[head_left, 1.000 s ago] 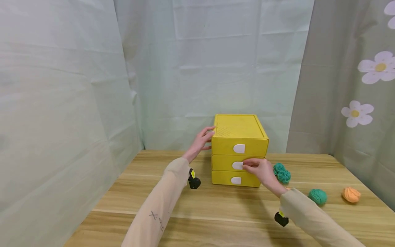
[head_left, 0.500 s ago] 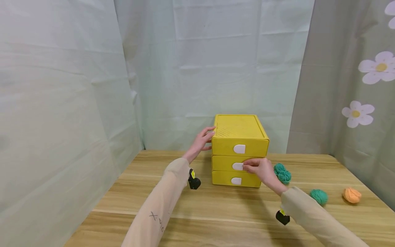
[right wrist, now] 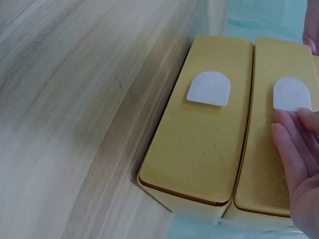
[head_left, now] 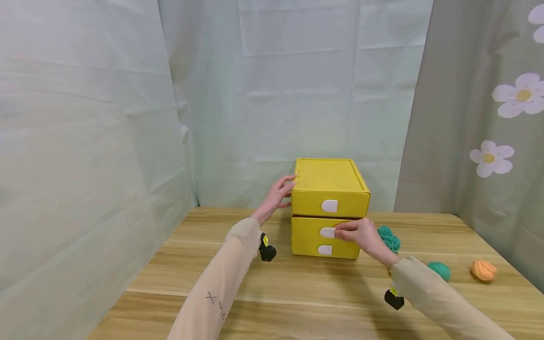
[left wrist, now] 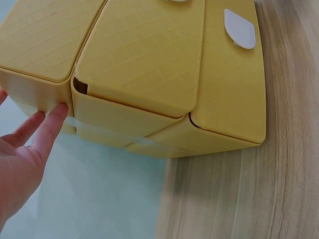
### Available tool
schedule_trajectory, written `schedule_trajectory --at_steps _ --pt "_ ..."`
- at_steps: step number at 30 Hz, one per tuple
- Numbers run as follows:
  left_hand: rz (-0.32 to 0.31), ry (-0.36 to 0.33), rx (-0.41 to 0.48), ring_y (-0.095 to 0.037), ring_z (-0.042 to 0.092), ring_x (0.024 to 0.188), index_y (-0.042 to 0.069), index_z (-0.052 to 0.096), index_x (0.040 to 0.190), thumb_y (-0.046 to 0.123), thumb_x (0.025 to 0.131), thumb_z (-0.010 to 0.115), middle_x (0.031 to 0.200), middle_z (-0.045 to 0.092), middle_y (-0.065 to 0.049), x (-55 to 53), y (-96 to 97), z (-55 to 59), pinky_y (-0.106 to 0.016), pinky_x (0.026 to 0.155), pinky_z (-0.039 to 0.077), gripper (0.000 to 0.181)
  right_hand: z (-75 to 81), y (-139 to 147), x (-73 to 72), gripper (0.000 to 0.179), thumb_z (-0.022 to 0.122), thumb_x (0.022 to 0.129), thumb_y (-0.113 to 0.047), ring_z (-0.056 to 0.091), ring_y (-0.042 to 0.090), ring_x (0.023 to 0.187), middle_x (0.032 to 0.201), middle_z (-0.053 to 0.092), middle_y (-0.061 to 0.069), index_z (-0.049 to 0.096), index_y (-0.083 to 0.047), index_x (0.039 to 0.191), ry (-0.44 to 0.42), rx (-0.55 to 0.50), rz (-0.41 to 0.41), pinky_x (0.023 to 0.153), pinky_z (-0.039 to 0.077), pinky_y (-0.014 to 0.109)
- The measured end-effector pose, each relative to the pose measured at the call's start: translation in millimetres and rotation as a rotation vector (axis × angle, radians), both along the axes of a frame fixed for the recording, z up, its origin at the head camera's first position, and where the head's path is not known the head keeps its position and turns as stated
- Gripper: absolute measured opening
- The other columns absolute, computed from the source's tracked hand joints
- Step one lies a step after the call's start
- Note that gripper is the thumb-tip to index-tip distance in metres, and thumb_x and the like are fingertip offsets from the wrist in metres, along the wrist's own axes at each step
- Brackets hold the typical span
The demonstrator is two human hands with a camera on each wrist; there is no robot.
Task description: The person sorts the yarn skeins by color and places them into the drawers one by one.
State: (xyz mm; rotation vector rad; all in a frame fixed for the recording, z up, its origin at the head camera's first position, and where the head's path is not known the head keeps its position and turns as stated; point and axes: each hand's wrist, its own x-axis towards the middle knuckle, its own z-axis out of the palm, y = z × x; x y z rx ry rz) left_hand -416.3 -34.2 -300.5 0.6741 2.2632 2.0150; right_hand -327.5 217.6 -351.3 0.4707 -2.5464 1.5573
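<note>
A yellow drawer box point(head_left: 327, 174) with three stacked drawers stands on the table. Its middle drawer point(head_left: 306, 229) juts out slightly, leaving a dark gap under the top drawer point(head_left: 306, 202). My right hand point(head_left: 364, 236) pinches that drawer's white handle point(head_left: 327, 232) between thumb and fingers; the right wrist view also shows the handle point(right wrist: 291, 93) at the fingertips. Against the box's left side rests my left hand point(head_left: 276, 194), its fingers extended near the upper edge. The bottom drawer point(right wrist: 194, 149) is flush, with its own white handle point(right wrist: 209, 88).
Right of the box lie teal yarn balls point(head_left: 388, 239), partly behind the right hand. Farther right are a green yarn ball point(head_left: 439, 270) and an orange one point(head_left: 483, 270). Pale curtains point(head_left: 297, 94) hang behind the wooden table point(head_left: 272, 307) and at its sides.
The middle drawer has come out a little toward me, opening a gap above it. My right hand has moved slightly nearer with the handle. The left hand has stayed in place.
</note>
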Motion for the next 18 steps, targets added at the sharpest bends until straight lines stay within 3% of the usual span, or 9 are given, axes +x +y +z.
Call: schedule_trajectory --at_steps 18 --pt "0.005 0.011 0.005 -0.030 0.050 0.101 0.021 0.046 0.133 0.034 0.094 0.048 0.128 0.042 -0.008 -2.0 0.9 -1.1 -0.042 0.077 0.046 0.041 2.7 1.8 10.0 0.016 0.066 0.081 -0.005 0.063 0.031 0.081 0.082 0.066 0.014 0.069 0.008 0.091 -0.037 -0.015 0.055 0.070 0.049 0.041"
